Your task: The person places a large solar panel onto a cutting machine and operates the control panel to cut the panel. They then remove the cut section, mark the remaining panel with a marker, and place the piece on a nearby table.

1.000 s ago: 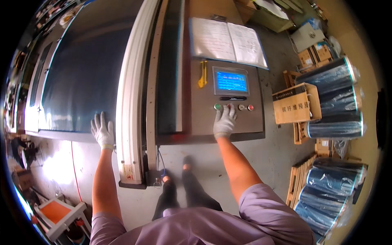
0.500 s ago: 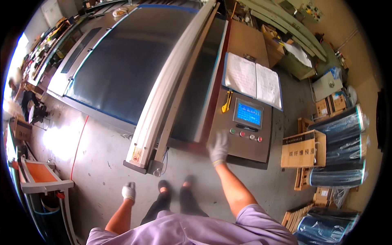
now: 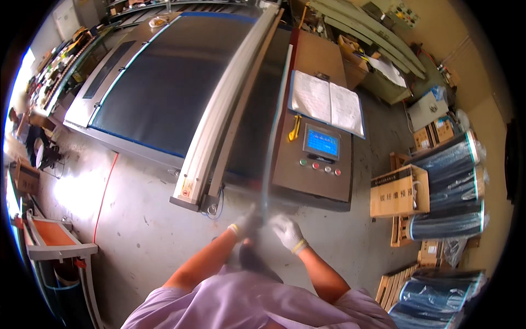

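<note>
Both my hands wear pale gloves and are close together just off the near edge of a large flat machine bed (image 3: 159,82) covered in dark sheet. Between them comes down a long, thin pale-teal strip (image 3: 267,175), blurred, running along the bed's right side and past its near edge. My right hand (image 3: 286,231) is closed, its fingertips bent at the strip's lower end. My left hand (image 3: 247,220) is smeared by motion beside the strip, so its fingers cannot be read. A white gantry beam (image 3: 219,109) crosses the bed to the left of the strip.
Right of the strip, a brown control panel carries a lit screen (image 3: 321,142), push buttons, a yellow cutter (image 3: 295,128) and an open binder (image 3: 326,101). Wrapped dark rolls (image 3: 446,225) and a cardboard box (image 3: 399,192) stand at right. A person sits at far left.
My left hand has risen from my side to the middle. My right hand has moved left and down from the control panel. The strip now reaches beyond the machine's near edge.
</note>
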